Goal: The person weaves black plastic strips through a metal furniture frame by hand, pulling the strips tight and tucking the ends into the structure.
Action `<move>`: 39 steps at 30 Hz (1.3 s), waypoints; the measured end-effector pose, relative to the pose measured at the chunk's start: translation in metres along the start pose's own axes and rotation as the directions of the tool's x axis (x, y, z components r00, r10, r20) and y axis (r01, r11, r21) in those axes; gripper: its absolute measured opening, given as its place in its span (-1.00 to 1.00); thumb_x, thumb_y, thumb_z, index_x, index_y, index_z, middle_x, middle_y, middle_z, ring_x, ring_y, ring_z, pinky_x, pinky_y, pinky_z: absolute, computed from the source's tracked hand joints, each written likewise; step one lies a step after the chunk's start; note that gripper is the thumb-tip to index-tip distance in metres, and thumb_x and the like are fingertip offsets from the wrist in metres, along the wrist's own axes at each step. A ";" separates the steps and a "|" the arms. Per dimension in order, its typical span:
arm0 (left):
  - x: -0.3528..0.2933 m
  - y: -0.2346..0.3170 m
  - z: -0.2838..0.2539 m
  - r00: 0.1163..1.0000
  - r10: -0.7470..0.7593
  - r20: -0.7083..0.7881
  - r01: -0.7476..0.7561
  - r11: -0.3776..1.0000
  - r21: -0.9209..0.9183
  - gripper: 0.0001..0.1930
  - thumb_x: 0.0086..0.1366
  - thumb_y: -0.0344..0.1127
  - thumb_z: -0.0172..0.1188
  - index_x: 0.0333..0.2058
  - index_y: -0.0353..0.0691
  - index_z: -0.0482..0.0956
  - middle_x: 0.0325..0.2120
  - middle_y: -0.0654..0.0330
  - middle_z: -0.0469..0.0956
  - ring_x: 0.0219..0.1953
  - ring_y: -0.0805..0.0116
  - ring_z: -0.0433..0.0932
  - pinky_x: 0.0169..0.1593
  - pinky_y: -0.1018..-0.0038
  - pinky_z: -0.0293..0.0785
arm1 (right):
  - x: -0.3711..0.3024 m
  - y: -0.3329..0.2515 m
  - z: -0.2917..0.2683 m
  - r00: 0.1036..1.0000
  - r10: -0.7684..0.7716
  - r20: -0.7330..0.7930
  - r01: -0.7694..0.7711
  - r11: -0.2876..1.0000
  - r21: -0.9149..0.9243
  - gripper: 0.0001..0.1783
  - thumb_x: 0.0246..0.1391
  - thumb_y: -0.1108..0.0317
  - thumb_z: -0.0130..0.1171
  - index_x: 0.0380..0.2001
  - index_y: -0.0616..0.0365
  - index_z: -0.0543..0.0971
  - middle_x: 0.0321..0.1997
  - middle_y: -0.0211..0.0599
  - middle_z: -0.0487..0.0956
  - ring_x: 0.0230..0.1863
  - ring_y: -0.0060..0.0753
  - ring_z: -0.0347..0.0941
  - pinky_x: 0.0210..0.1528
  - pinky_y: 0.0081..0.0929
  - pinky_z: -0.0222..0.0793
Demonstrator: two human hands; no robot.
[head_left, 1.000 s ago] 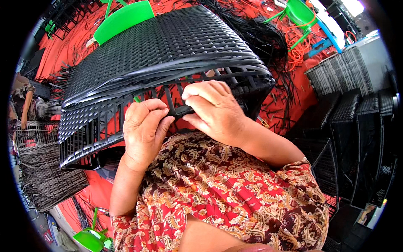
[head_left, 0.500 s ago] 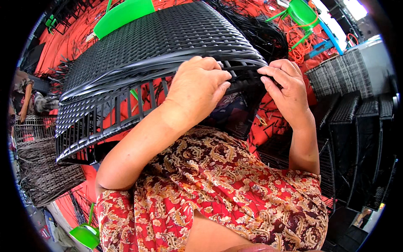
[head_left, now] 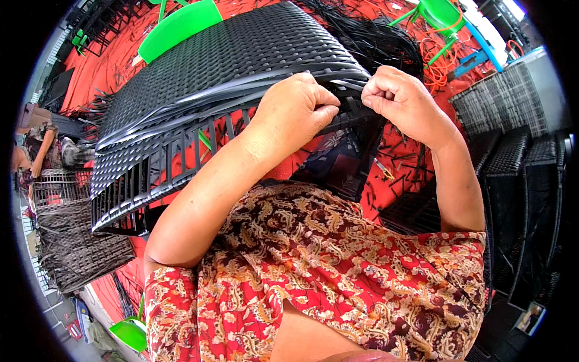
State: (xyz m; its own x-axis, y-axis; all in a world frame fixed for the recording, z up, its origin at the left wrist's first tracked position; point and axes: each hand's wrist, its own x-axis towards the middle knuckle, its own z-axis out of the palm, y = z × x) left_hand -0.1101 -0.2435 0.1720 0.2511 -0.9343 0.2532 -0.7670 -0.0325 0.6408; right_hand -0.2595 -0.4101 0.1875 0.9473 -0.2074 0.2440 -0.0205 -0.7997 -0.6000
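Observation:
A black woven panel (head_left: pixel 223 51) of flat plastic strips slopes across the far side of my lap. Its near edge has an open lattice (head_left: pixel 181 157) of dark bars. A bundle of loose black plastic strips (head_left: pixel 223 93) runs along that edge toward its right corner. Over the edge, my left hand (head_left: pixel 298 105) is closed in a pinch on a black strip, its thumb against the curled fingers. At the right corner, my right hand (head_left: pixel 401 99) is closed too, thumb and forefinger pinching the strip's end area. The exact grip is partly hidden by the fingers.
A green chair (head_left: pixel 181 27) stands behind the panel, another green chair (head_left: pixel 443 21) at far right. Cut strips litter the red floor covering (head_left: pixel 392 175). Black woven pieces (head_left: pixel 506 181) stand stacked on the right; a grey-brown woven piece (head_left: pixel 81 259) lies left.
My right hand has gone from extended fingers to a tighter curl at the corner. My left hand's fingers have drawn in slightly. The whole view has shifted a little.

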 end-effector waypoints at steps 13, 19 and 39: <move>0.009 -0.011 0.000 0.990 -0.077 0.119 0.104 0.966 -0.236 -0.86 0.13 -0.35 0.22 -0.39 -0.30 0.64 -0.46 0.19 0.53 -0.36 0.43 0.50 -0.25 0.52 0.40 | 0.007 -0.002 -0.007 0.988 0.031 0.152 -0.044 0.995 0.087 -0.86 -0.02 0.42 0.17 -0.55 0.25 0.49 -0.53 -0.26 0.43 -0.47 -0.40 0.37 -0.40 -0.44 0.29; 0.009 -0.010 0.001 0.994 -0.003 0.109 0.019 0.989 -0.149 -0.82 0.14 -0.32 0.23 -0.43 -0.35 0.62 -0.50 0.19 0.54 -0.40 0.48 0.49 -0.30 0.53 0.40 | 0.002 -0.009 -0.004 0.985 -0.167 0.049 0.172 0.974 -0.146 -0.90 -0.15 0.43 0.17 -0.60 0.18 0.45 -0.51 -0.28 0.38 -0.37 -0.18 0.37 -0.29 -0.32 0.31; 0.016 0.003 -0.003 0.982 -0.031 0.186 0.060 0.986 -0.155 -0.88 0.07 -0.39 0.21 -0.44 -0.33 0.60 -0.49 0.13 0.55 -0.40 0.35 0.52 -0.28 0.46 0.43 | -0.025 -0.004 0.005 0.962 -0.257 -0.094 0.236 0.954 -0.187 -0.75 -0.19 0.43 0.30 -0.34 0.18 0.55 -0.31 -0.26 0.43 -0.21 -0.16 0.39 -0.12 -0.33 0.34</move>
State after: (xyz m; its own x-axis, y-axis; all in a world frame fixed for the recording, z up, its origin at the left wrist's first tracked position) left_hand -0.1065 -0.2576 0.1795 0.1606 -0.9825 0.0941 -0.6498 -0.0334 0.7594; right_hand -0.2813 -0.3992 0.1804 0.8864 -0.0473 0.4605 0.1444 -0.9168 -0.3723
